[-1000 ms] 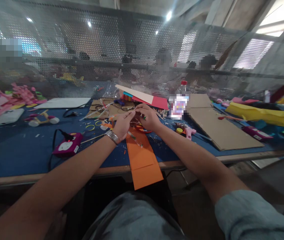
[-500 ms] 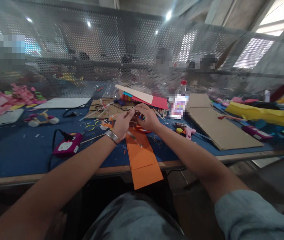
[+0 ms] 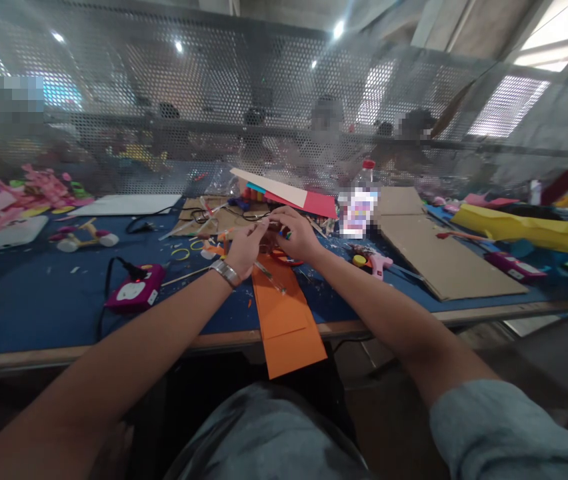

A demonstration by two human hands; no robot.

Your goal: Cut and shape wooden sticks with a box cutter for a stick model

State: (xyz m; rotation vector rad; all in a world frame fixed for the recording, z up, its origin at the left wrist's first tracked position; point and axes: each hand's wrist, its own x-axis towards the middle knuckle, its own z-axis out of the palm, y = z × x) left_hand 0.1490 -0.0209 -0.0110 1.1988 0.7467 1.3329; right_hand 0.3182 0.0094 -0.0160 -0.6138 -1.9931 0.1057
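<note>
My left hand (image 3: pixel 247 247), with a metal watch on its wrist, is closed with its fingertips meeting those of my right hand (image 3: pixel 296 235). Both hands curl around something small and dark that the fingers mostly hide, so I cannot name it. Under them lie orange paper sheets (image 3: pixel 287 327), which hang over the table's front edge. A thin clear stick (image 3: pixel 270 277) slants down over the orange paper from below my left hand. Part of a red-orange ring-like thing (image 3: pixel 289 259) shows beneath my right hand.
A purple power socket box (image 3: pixel 137 288) and a small wheeled stick model (image 3: pixel 84 237) are on the left. A pink glue gun (image 3: pixel 380 264), a bottle (image 3: pixel 361 207) and cardboard (image 3: pixel 444 257) lie to the right. Coloured sheets (image 3: pixel 284 192) stand behind my hands, before a perforated metal screen (image 3: pixel 204 87).
My fingers shift very slightly around the small thing. Otherwise both hands, the orange paper and the things on the table keep their places.
</note>
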